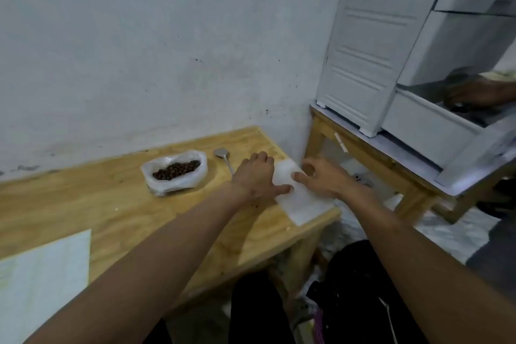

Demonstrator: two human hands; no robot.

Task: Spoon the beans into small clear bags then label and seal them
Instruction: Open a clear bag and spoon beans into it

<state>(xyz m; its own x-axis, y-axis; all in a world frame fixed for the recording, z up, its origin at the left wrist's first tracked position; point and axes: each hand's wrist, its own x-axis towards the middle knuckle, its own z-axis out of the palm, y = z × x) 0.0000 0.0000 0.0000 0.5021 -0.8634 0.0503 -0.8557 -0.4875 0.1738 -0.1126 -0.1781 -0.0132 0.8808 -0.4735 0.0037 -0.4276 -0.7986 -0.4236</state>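
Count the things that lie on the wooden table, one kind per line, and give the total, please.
Open bag of beans: 1
Metal spoon: 1
Stack of clear bags, under both hands: 1
Sheet of paper at the near left edge: 1
Total: 4

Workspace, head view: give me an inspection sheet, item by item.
Surface: wooden table, against a marked wall.
Job's things: open bag of beans; spoon lying beside it; clear bags flat at the table's right edge.
Clutter: paper sheet at near left.
Grippers: left hand and right hand both flat on the clear bags, gripping nothing.
Cables: nothing seen.
Surroundings: white drawer cabinet on a wooden stand, right.
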